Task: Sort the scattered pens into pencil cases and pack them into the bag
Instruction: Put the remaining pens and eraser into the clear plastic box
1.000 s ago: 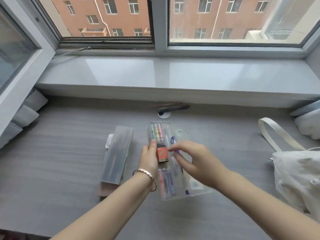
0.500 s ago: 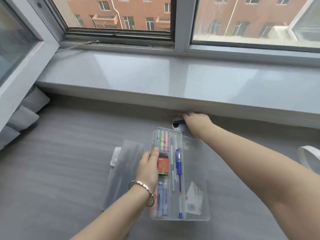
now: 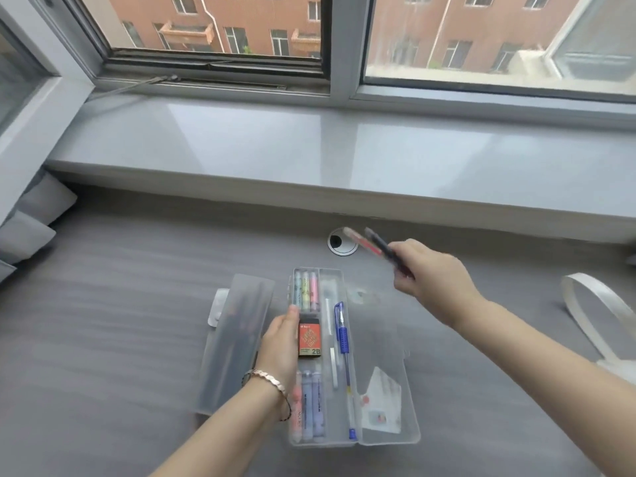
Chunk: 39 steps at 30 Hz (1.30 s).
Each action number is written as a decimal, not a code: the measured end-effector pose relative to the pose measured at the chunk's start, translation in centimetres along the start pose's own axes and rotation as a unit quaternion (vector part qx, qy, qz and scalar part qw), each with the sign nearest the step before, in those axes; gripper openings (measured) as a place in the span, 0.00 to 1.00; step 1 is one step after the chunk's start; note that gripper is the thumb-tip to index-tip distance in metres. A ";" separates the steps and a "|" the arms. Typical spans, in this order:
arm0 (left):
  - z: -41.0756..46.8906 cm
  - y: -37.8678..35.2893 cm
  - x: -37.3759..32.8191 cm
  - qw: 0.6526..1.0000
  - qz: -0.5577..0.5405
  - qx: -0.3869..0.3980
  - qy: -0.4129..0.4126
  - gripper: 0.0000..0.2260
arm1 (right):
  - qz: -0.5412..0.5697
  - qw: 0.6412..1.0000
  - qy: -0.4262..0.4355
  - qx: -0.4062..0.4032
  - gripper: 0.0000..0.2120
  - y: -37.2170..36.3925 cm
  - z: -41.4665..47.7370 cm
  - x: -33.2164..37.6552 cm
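Note:
An open clear pencil case lies on the grey desk. It holds pastel highlighters, a blue pen and an orange eraser box. My left hand grips the case's left edge beside the eraser box. My right hand is raised above the desk to the right of the case, holding two pens, one red and one dark, pointing up and left. A closed frosted pencil case lies just left of the open one.
A round cable hole sits in the desk behind the case. The white bag's strap lies at the right edge. A grey window sill overhangs the back of the desk. Grey cushions are at the far left.
My right hand reached to the back of the desk by the cable hole, took the two pens there and has lifted them back toward the case. My left hand stayed on the case.

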<state>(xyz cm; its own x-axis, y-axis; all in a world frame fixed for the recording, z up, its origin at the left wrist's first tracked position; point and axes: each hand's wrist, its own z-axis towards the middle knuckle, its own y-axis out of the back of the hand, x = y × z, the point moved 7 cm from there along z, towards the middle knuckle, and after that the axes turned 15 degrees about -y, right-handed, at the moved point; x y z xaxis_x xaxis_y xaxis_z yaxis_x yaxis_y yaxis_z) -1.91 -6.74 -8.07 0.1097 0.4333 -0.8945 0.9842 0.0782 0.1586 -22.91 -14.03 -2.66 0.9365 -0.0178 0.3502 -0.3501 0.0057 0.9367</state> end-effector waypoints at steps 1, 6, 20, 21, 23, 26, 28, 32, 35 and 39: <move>-0.4 -0.1 0.1 1.000 0.003 0.009 0.006 0.19 | 0.012 0.995 0.088 -0.050 0.12 1.8 -2.0 1.5; -3.7 -1.2 -0.5 0.999 -0.001 0.044 0.004 0.17 | -0.043 0.918 0.384 -0.084 0.11 3.8 -11.2 4.2; -9.7 -1.8 -1.0 0.998 -0.012 0.050 -0.048 0.19 | 0.089 0.954 0.280 -0.060 0.12 5.6 -16.8 3.9; -9.9 -1.7 -1.1 0.998 -0.016 0.039 -0.051 0.20 | 0.139 0.965 0.206 -0.077 0.10 6.0 -16.6 3.0; -10.4 -1.7 -1.3 0.998 -0.040 0.020 -0.054 0.20 | 0.210 0.971 0.086 -0.073 0.12 5.9 -16.7 1.7; -11.2 -1.9 -1.5 0.996 -0.075 -0.001 -0.054 0.19 | 0.280 0.959 0.008 -0.040 0.20 5.1 -17.6 2.0; -11.4 -1.7 -1.1 0.995 -0.076 -0.020 -0.057 0.20 | 0.319 0.947 -0.041 0.001 0.25 4.4 -18.4 2.6; -11.1 -1.4 0.1 0.995 -0.069 -0.038 -0.054 0.20 | 0.444 0.888 -0.085 0.086 0.25 3.5 -20.0 4.0; -11.3 -1.4 0.5 0.996 -0.068 -0.035 -0.051 0.21 | 0.529 0.828 -0.155 0.102 0.14 3.2 -20.3 4.1; -11.6 -1.7 0.0 0.995 -0.073 -0.033 -0.061 0.17 | 0.350 0.927 -0.128 0.053 0.14 2.0 -20.7 5.0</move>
<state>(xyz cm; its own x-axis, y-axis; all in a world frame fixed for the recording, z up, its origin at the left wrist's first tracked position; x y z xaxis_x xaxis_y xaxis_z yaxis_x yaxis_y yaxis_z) -5.16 3.55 -3.47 -0.0136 0.3003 -0.9538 0.9799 0.1937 0.0470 -18.57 6.60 0.95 0.4499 -0.2839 0.8468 -0.8821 0.0068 0.4709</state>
